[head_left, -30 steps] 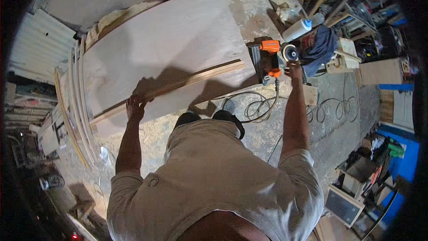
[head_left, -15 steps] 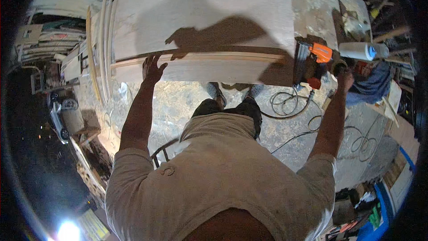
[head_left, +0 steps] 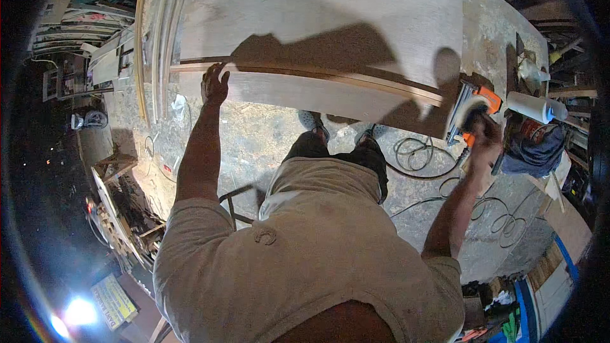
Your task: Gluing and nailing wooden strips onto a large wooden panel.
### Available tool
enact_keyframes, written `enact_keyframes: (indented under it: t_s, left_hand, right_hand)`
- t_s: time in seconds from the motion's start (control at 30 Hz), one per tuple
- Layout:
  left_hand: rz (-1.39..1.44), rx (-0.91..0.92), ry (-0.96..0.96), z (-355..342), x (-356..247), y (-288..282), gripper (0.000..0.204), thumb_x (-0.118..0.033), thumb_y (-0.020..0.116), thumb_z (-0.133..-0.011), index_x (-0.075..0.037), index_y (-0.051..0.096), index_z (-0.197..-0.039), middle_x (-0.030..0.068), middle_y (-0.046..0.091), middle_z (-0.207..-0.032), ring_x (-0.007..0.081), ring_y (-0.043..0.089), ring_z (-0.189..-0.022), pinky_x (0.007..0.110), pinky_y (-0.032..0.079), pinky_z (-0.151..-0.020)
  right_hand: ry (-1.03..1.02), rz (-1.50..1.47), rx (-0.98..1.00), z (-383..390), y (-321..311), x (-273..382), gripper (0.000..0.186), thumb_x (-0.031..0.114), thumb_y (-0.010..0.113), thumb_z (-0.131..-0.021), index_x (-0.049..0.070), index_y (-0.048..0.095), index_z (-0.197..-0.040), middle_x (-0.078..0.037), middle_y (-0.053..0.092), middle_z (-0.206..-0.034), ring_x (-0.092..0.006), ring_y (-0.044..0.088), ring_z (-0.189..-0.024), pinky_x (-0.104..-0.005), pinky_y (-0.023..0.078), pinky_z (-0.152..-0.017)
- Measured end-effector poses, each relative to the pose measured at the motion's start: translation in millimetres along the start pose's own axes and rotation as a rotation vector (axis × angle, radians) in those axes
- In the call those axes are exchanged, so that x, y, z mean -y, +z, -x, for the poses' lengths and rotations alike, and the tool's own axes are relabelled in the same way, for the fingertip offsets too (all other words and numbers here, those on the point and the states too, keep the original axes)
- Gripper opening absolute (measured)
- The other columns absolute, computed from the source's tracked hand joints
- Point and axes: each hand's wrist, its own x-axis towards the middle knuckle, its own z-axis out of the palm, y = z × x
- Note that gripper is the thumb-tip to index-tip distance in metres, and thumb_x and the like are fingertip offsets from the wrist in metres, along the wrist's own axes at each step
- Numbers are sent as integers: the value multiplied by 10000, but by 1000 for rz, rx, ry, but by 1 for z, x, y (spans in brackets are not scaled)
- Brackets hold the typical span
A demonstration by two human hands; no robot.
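Note:
My left hand [head_left: 215,84] rests near the left end of a narrow wood strip [head_left: 305,73] that runs along a large pale wood panel [head_left: 381,6]. Its fingers are spread, with nothing gripped in them. My right hand [head_left: 485,138] is closed around a round, roll-like thing [head_left: 469,110], pale and dark and smeared by motion. It is held over an orange and black nail gun [head_left: 489,98], which lies at the panel's right end and is partly hidden by the hand. My shadow covers the middle of the panel.
A hose [head_left: 413,171] coils on the floor by my feet. Right of the nail gun are a pale cylinder with a blue end [head_left: 530,108] and a dark blue cloth [head_left: 534,152]. Long wood strips [head_left: 162,44] lie at the left. A bright lamp [head_left: 81,312] shines at lower left.
My right hand has swung inward with the round thing, from beside the nail gun to over it. My left hand stays by the strip's left end. The whole view has shifted slightly.

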Motion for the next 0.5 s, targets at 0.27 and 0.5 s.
enact_keyframes:
  t_s: [0.27, 0.5]
  left_hand:
    - [120, -28, -4, -2, 13, 8, 157, -152, 633, -794, -145, 682, -943, 68, 597, -1077, 273, 545, -1008, 393, 442, -864]
    - [199, -21, 138, -5, 33, 23, 272, -156, 648, -733, -137, 668, -1004, 83, 591, -1062, 296, 528, -966, 387, 422, -857]
  right_hand:
    - [-271, 643, 197, 55, 212, 23, 369, 263, 730, -733, 78, 633, -1038, -134, 643, -938, -323, 599, -844, -374, 480, -753]
    - [-266, 342, 328, 163, 470, 121, 305, 233, 612, -808, 78, 601, -1070, -151, 556, -1100, -342, 501, -1050, -462, 380, -928]
